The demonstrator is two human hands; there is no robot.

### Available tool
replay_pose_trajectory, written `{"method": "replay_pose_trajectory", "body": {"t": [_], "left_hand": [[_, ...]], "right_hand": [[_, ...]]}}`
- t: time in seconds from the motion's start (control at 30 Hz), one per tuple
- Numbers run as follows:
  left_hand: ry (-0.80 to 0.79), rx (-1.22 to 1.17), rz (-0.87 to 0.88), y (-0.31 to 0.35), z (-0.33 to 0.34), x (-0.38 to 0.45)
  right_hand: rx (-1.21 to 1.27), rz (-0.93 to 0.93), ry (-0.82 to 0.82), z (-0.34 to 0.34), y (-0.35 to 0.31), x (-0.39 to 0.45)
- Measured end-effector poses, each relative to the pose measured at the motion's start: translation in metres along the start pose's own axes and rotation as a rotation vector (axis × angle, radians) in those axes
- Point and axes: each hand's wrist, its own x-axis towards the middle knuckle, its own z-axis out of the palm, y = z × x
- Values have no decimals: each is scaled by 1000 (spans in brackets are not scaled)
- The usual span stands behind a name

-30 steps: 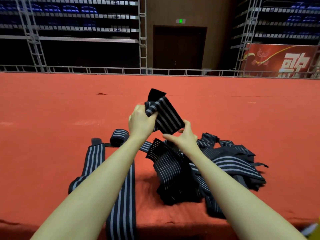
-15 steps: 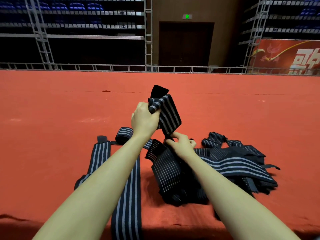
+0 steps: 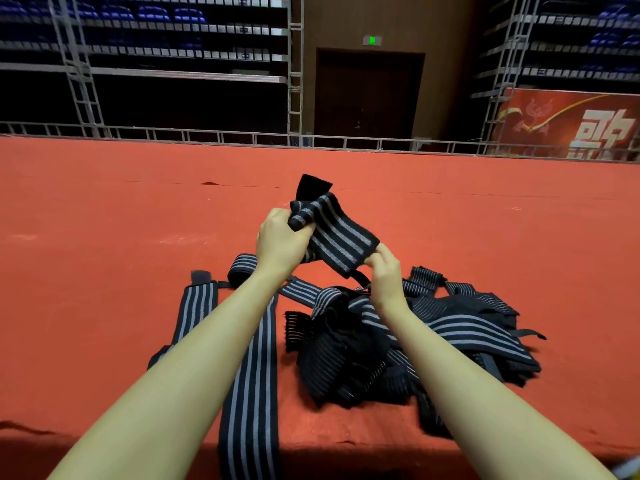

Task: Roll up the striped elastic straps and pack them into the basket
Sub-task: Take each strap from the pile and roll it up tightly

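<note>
A black strap with grey stripes (image 3: 337, 233) is held up above the red surface. My left hand (image 3: 278, 242) grips its bunched upper end, where a plain black tab sticks up. My right hand (image 3: 384, 271) pinches the strap's lower corner. Below them lies a tangled pile of striped straps (image 3: 415, 341). One rolled strap (image 3: 242, 268) sits behind my left wrist. Two flat straps (image 3: 251, 393) stretch toward me on the left. No basket is in view.
The red cloth-covered surface (image 3: 104, 254) extends far ahead to a metal railing (image 3: 207, 136). Its near edge drops into shadow at the bottom. Dark bleachers, a door and a red banner (image 3: 571, 126) stand beyond.
My right hand has shifted right and slightly up, pulling the strap's lower end out flatter. The left hand keeps its grip in about the same place.
</note>
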Motion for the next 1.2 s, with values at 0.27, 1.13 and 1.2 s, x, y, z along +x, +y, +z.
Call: {"method": "replay_pose_trajectory", "body": {"t": [0.27,1.13,1.2], "left_hand": [[-82,-125,4,2,-37,-28],[-161,-323,-62,3,-58,-40],[-256,-282,-155,-1,-54,-43]], "right_hand": [[47,-30,-149,14,-44,-17],[212,-10,-97,39,-76,-22],[250,-7,50,42,-79,-12]]}}
